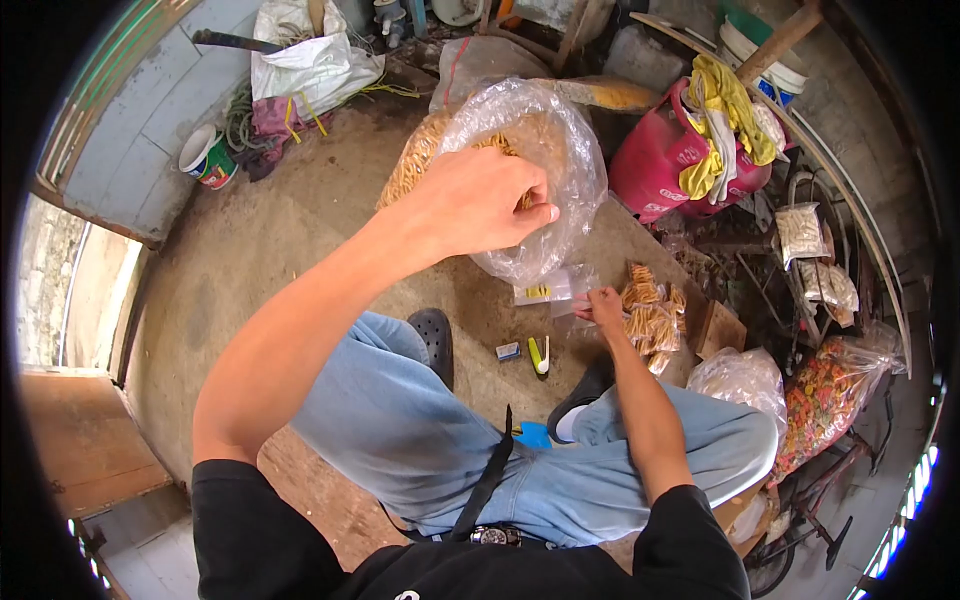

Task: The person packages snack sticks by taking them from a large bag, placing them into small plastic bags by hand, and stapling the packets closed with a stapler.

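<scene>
My left hand [480,203] is over the mouth of a large clear plastic bag [575,165] that holds many thin golden-brown stick snacks [405,165]. Its fingers are curled in toward the thumb, and what they hold is mostly hidden. Lower and to the right, my right hand [602,306] pinches the edge of a small clear plastic bag [572,290]. Beside that hand lies a pile of small filled snack packets [655,315]. On the floor between my feet are a green and white stapler [539,356] and a small blue and white box [508,351].
A pink tub [650,155] with yellow cloths [725,110] stands at the upper right. A bag of colourful snacks [825,405] and a crumpled clear bag [740,380] are at my right. A white bucket [207,157] and a white sack [305,65] are at the far left.
</scene>
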Demonstrator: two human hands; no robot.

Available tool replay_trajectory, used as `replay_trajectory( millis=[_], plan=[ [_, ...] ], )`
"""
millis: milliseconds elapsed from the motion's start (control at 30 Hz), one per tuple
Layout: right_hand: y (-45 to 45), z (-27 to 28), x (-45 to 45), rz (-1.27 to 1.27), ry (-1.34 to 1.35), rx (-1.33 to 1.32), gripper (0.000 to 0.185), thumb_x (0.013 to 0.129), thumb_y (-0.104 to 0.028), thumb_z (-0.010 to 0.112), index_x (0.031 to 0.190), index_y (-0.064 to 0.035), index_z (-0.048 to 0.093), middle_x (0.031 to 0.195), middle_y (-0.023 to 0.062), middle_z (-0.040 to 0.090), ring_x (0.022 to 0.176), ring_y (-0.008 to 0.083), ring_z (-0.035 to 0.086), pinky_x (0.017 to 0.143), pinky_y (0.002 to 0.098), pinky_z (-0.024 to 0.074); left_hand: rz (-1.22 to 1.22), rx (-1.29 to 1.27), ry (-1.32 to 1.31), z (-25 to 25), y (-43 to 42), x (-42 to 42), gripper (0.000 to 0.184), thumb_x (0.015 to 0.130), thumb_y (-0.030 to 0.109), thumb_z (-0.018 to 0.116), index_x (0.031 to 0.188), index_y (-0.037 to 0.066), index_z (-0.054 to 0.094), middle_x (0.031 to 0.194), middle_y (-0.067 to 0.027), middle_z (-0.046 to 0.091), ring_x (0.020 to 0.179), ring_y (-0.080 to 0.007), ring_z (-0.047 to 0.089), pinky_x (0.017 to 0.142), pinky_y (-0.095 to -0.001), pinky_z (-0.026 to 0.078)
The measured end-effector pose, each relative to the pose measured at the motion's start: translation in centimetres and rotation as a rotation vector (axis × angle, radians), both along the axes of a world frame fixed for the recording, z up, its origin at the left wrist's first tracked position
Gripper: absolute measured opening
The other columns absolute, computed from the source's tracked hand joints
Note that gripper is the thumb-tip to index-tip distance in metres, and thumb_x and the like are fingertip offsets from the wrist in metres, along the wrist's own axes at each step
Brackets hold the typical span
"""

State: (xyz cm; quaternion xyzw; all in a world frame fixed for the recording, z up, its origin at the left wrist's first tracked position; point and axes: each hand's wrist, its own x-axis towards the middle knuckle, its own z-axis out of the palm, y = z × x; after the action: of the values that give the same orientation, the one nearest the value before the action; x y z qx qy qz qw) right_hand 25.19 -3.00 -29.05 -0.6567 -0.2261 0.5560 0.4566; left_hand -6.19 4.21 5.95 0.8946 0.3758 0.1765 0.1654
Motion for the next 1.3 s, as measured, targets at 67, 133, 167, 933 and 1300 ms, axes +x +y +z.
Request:
replay_trajectory(
  millis=[67, 133, 167, 933, 1300],
  plan=[
    [1.3, 1.9, 0.9, 0.214, -0.007, 0.026, 0.019, 0.088, -0.012, 0.059, 0.096, -0.0033, 0.044, 0.1, 0.0205, 0.065, 0.074, 0.0257, 0.068, 0.06, 0.0349, 0.0587, -0.004, -0.04, 0.008, 0.0, 0.2, -0.2, 0.023, 0.085, 0.033, 0.063, 0.089, 0.011, 0.066, 0.071, -0.0112, 0.067, 0.062, -0.0299, 0.063, 0.058, -0.0409, 0.048],
    [3.1, 5.9, 1.2, 0.324, -0.001, 0.013, 0.021, 0.088, -0.01, 0.059, 0.102, -0.0025, 0.045, 0.101, 0.0199, 0.065, 0.076, 0.0239, 0.068, 0.062, 0.0346, 0.0585, -0.006, -0.08, 0.014, -0.2, 0.5, -0.4, 0.024, 0.085, 0.033, 0.063, 0.09, 0.01, 0.066, 0.073, -0.0115, 0.067, 0.064, -0.0298, 0.063, 0.059, -0.0409, 0.048],
    [3.9, 8.4, 1.1, 0.429, 0.009, -0.003, 0.025, 0.088, -0.008, 0.06, 0.108, -0.0017, 0.047, 0.103, 0.0193, 0.065, 0.077, 0.0221, 0.068, 0.064, 0.0342, 0.0584, -0.025, -0.105, 0.013, -0.6, 0.8, -0.5, 0.025, 0.085, 0.034, 0.063, 0.091, 0.01, 0.066, 0.075, -0.0112, 0.068, 0.067, -0.0289, 0.064, 0.061, -0.04, 0.049],
    [4.2, 39.7, -9.8, 0.385, 0.376, 0.665, 0.013, 0.088, -0.001, 0.06, 0.099, -0.0061, 0.054, 0.096, 0.0079, 0.064, 0.085, 0.0153, 0.063, 0.075, 0.0319, 0.0535, 0.057, -0.818, -0.972, 3.7, 0.2, -1.0, 0.018, 0.092, 0.014, 0.06, 0.105, 0.001, 0.06, 0.102, -0.0134, 0.067, 0.089, -0.0167, 0.065, 0.079, -0.0302, 0.052],
    [4.2, 38.1, -9.6, 0.718, -0.308, 0.755, 0.046, 0.085, -0.014, 0.069, 0.125, -0.0035, 0.051, 0.097, 0.0055, 0.065, 0.09, 0.0136, 0.062, 0.078, 0.0298, 0.0499, 0.186, -0.676, -1.087, 3.6, -0.2, -0.2, 0.012, 0.089, 0.008, 0.063, 0.098, 0.001, 0.065, 0.091, -0.0092, 0.069, 0.08, -0.0121, 0.065, 0.071, -0.0253, 0.053]
  ],
)
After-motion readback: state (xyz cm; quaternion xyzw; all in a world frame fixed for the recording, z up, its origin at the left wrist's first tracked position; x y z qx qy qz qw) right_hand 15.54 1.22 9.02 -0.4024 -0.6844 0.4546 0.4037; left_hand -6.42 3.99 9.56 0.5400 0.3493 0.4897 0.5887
